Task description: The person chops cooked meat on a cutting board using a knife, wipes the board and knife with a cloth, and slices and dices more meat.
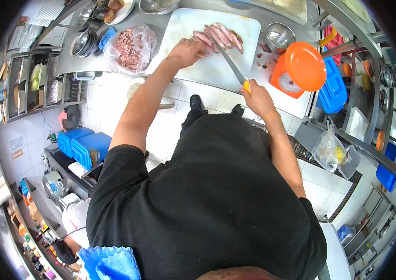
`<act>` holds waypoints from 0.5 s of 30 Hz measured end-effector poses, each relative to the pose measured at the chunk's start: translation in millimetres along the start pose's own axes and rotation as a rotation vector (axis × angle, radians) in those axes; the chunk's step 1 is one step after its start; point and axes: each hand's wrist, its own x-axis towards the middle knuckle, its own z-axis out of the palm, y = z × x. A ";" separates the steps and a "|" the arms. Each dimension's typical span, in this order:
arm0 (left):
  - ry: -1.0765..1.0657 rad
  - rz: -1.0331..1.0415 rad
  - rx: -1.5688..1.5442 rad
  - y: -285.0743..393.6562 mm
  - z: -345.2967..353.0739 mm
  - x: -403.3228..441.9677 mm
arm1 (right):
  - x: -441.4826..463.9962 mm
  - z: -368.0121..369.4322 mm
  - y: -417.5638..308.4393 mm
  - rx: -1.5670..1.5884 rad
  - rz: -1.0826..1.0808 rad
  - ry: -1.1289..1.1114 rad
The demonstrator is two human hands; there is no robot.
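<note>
On the white cutting board [179,35] lies a row of pale pink raw meat strips [226,36]. My left hand [187,52] is at the left end of the meat, its fingers bent and pressing on it. My right hand [258,99] grips the yellow handle of a long knife [230,62]. The blade points up and left across the board, and its tip end lies over the meat strips. Whether the edge is cutting into the meat, I cannot tell.
Left of the board sits a clear plastic bag [147,41] of chopped meat. To the right are a steel pot [279,37], meat scraps [264,63] and an orange scale [296,70]. Stacked steel bowls [82,44] and a blue cloth [107,38] stand at the far left.
</note>
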 end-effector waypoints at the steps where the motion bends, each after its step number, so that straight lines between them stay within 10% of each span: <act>1: -0.013 -0.009 0.009 0.3 0.9 -3.7 | -2.4 0.9 -3.9 0.007 0.002 0.010; 9: 0.177 -0.636 -0.409 -24.8 29.0 -62.5 | 3.4 26.1 -33.1 0.003 -0.020 0.002; 15: 0.205 -0.726 -0.629 -31.2 38.2 -73.0 | 23.8 65.0 -59.7 -0.047 0.016 -0.026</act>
